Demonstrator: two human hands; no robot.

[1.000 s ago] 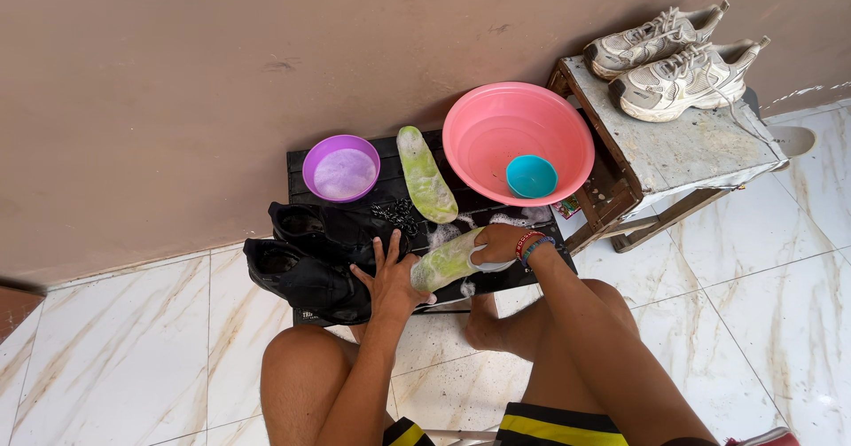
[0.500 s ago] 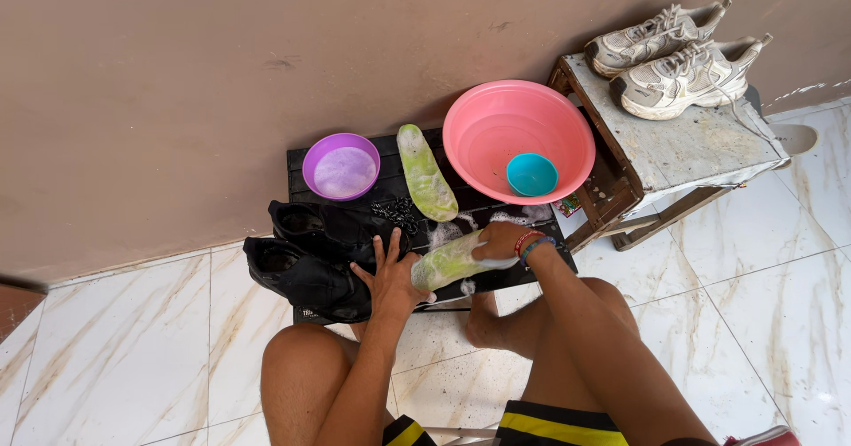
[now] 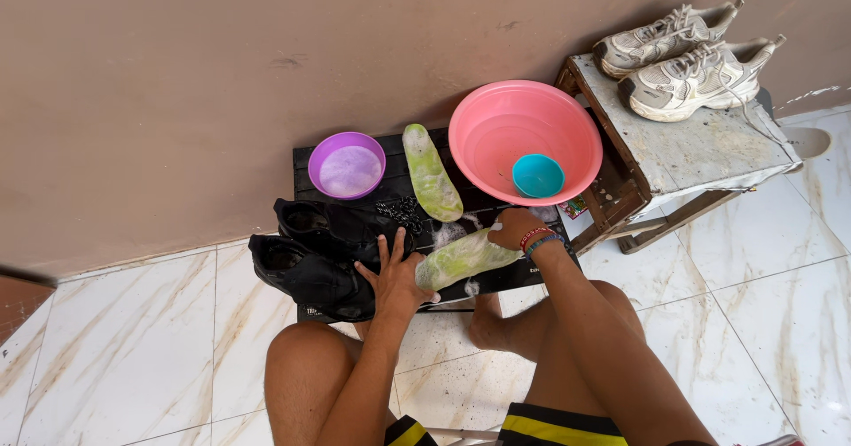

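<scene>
1. Against the brown wall at twelve o'clock, a worn wooden stool (image 3: 700, 149) stands at two o'clock, carrying a pair of white sneakers (image 3: 687, 56).
2. Beside it, a black low crate (image 3: 394, 180) lies on the marble floor (image 3: 124, 340) and bears everything else.
3. On the crate's one o'clock corner sits a pink basin (image 3: 496, 136), with a small teal bowl (image 3: 538, 176) inside it.
4. At nine o'clock of the hands, a pair of black shoes (image 3: 315, 255) rests on the crate's edge.
5. Toward eleven o'clock stands a purple bowl (image 3: 347, 165) holding pale suds.
6. Between the purple bowl and the basin lies a spare green insole (image 3: 431, 173).
7. A soapy green insole (image 3: 461, 258) lies at the centre, across the crate's front.
8. With fingers spread open, the left hand (image 3: 397, 277) presses flat on that insole's near end and touches the black shoes.
9. Curled shut, the right hand (image 3: 517, 229) grips the insole's far end; whether it also holds a brush I cannot tell.
</scene>
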